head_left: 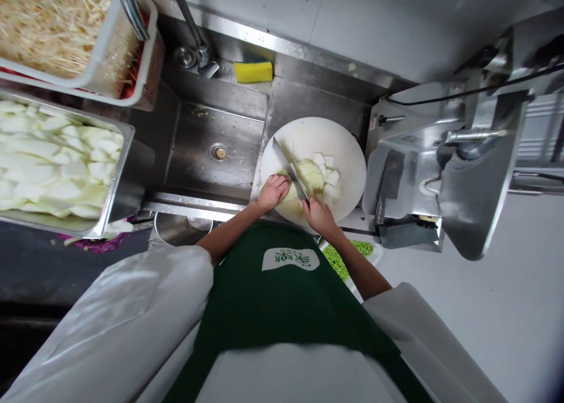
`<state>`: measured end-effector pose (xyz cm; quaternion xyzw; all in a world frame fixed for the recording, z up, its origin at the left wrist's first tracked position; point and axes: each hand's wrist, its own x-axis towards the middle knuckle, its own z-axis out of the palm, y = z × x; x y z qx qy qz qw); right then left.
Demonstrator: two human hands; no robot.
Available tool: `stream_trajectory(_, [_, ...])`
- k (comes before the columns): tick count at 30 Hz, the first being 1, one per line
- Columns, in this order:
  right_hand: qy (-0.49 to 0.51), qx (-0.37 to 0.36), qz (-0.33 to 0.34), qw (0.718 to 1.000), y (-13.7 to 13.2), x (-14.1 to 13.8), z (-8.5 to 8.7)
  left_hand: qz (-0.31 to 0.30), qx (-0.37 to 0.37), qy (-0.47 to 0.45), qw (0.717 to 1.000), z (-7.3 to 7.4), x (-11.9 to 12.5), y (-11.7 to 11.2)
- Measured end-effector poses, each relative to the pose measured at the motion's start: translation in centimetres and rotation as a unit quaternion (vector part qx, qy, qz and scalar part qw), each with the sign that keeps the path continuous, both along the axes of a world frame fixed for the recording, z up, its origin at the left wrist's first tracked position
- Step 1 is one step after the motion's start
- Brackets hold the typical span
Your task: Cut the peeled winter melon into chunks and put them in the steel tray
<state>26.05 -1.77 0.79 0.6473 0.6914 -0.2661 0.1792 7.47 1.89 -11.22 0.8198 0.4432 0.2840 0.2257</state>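
Note:
A round white cutting board (308, 135) lies on the steel counter. On it sits a pale green cabbage piece (312, 174), with cut white chunks (328, 171) to its right. My left hand (273, 190) presses down on the cabbage with curled fingers. My right hand (318, 214) grips the handle of a knife (288, 169), whose blade lies across the cabbage and points up and left.
A steel sink (211, 150) with a tap and a yellow sponge (253, 71) lies left of the board. A steel tray of cut cabbage (57, 162) and a basket of bean sprouts (57, 27) sit at left. A metal slicing machine (462, 168) stands at right.

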Motion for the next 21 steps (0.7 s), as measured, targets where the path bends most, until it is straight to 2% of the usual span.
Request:
stream_trajectory(4, [-0.004,0.008,-0.006,1.000,0.8,-0.4,-1.0,-0.009,-0.003,-0.005,1.000,-0.1,-0.2,0.0])
stream_trajectory(6, [-0.003,0.013,0.006,1.000,1.3,-0.2,-0.8,-0.006,0.004,0.000,1.000,-0.2,-0.3,0.0])
stream_trajectory(9, [-0.015,0.017,0.016,1.000,0.8,0.6,0.6,-0.003,0.013,0.003,1.000,-0.4,-0.2,-0.1])
stream_trajectory(12, [-0.033,0.002,0.011,0.999,-1.1,1.6,2.4,-0.005,0.006,-0.002,1.000,-0.6,0.0,0.0])
stream_trajectory(15, [-0.034,-0.026,0.014,0.999,-2.7,2.2,3.3,-0.006,-0.005,-0.002,1.000,-0.6,0.0,0.0])
stream_trajectory(18, [-0.024,-0.037,0.009,0.999,-2.9,1.8,3.1,-0.009,-0.009,-0.001,1.000,-0.6,-0.1,0.0])
stream_trajectory(21, [-0.019,-0.038,-0.012,0.999,-1.9,0.5,2.1,-0.013,-0.010,-0.001,1.000,-0.7,0.0,0.1])
